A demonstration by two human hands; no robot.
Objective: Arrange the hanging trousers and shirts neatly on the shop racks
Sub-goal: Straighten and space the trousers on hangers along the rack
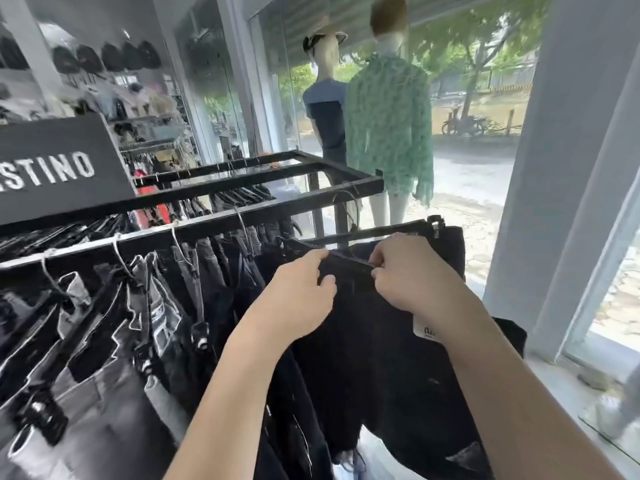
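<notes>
I hold a pair of black trousers (381, 341) by the top edge. The cloth is dark and thick, and it hangs down in soft folds. My left hand (301, 292) pinches the edge with curled fingers and thumb. My right hand (405, 271) grips it too, close beside the left. A thin black hanger (346, 258) runs along the top between my hands. A white tag (424, 329) peeks out under my right wrist.

The trousers are at the right end of the rack (207, 199), which is made of flat black metal bars. Faded grey jeans (104, 341) with pale edges hang to the left. A black sign (59, 164) with white letters sits on the rack. Behind it, a mannequin (389, 116) in a green patterned shirt stands by the big window (485, 133).
</notes>
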